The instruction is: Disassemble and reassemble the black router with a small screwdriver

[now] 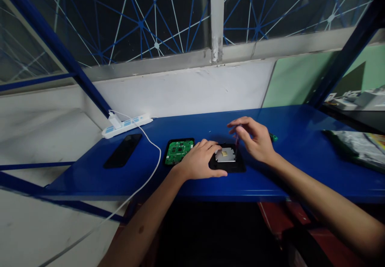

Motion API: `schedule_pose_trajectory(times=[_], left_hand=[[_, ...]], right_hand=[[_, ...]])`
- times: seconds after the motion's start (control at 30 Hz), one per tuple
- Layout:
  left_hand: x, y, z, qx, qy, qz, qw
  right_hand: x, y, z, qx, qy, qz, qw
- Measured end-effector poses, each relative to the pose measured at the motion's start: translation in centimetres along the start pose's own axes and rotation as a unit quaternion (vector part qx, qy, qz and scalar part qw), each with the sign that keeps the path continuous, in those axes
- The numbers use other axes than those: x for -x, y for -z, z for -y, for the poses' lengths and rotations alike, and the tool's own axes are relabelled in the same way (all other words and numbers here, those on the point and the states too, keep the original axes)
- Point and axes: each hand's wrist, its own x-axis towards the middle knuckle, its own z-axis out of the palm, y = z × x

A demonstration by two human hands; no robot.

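At the metal plate (229,157), right hand (255,138) holds screwdriver (237,142).

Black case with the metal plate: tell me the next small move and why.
Probably steady the slim tool at the right edge of the metal plate: the right hand holds it nearly upright there, and the left hand rests against the black case.

Nothing can be read with certainty. At the far right, large white shapes (331,96) resembling characters show along the lower part of a dark panel (352,79), but they are too blurred and partly covered to make out. Any print on the silvery bag (351,144) with its yellow-orange patch (379,139), or on the green board (178,153), is too small to read.
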Motion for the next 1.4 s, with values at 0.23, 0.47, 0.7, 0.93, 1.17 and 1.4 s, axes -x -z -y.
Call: schedule_pose_trajectory(times=[0.23, 0.47, 0.7, 0.93, 1.17, 1.4], left_hand=[[-0.03, -0.09, -0.07, -0.003, -0.001, -0.004, 1.0], [0.07, -0.12, -0.07, -0.003, -0.002, -0.006, 1.0], [0.01, 0.11, -0.21, -0.003, 0.006, 0.001, 1.0], [0.02, 0.02, -0.16, -0.004, 0.001, -0.003, 1.0], [-0.07, -0.21, -0.04, 0.006, 0.001, -0.001, 1.0], [0.04, -0.03, -0.14, 0.001, 0.006, 0.0, 1.0]], right_hand=[[-0.15, -0.26, 0.16, 0.073, 0.054, -0.025, 0.996], [0.45, -0.22, 0.15, -0.007, -0.017, -0.026, 0.999], [0.22, -0.11, 0.04, 0.002, 0.016, -0.013, 1.0], [-0.02, -0.18, 0.05, 0.035, 0.032, -0.002, 0.999], [-0.02, -0.32, 0.11, 0.059, 0.035, -0.004, 0.998], [0.22, -0.38, 0.3, -0.013, -0.038, 0.013, 0.999]])
